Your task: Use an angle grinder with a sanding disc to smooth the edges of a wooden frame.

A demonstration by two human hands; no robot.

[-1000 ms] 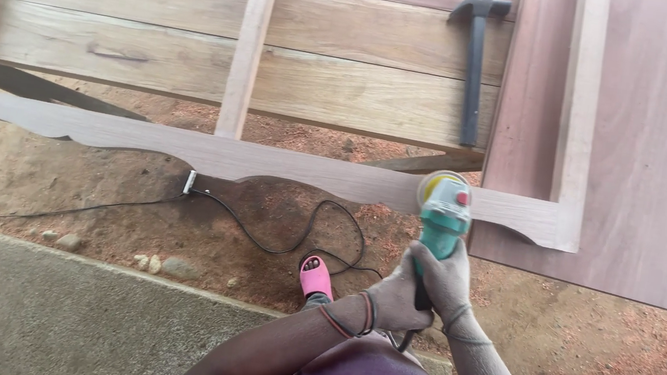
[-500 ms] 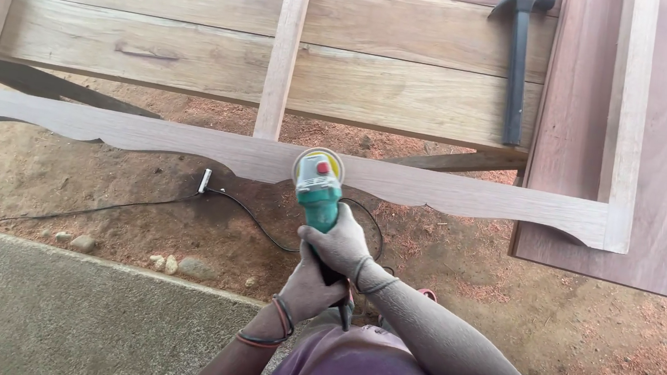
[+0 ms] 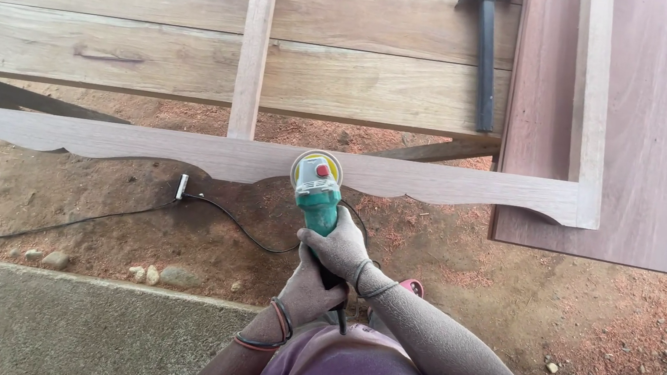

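Both my hands hold a green angle grinder (image 3: 316, 194) with a yellow disc guard and a red button. My right hand (image 3: 335, 247) wraps the grinder's body just behind the head. My left hand (image 3: 308, 290) grips its rear handle, closer to me. The disc rests against the scalloped lower rail of a pale wooden frame (image 3: 143, 145) that lies across a plank workbench (image 3: 115, 33). Both arms are dusted with sawdust.
A black hammer (image 3: 485, 53) lies on the planks at the upper right. A dark reddish board (image 3: 653, 142) sits under the frame's right end. A black power cord (image 3: 93, 213) runs over the reddish dirt. A concrete slab (image 3: 36, 329) edges the lower left. Pebbles scatter at right.
The grinder has travelled leftward along the scalloped rail, from near the frame's right corner toward its middle. My grip with both hands is unchanged.
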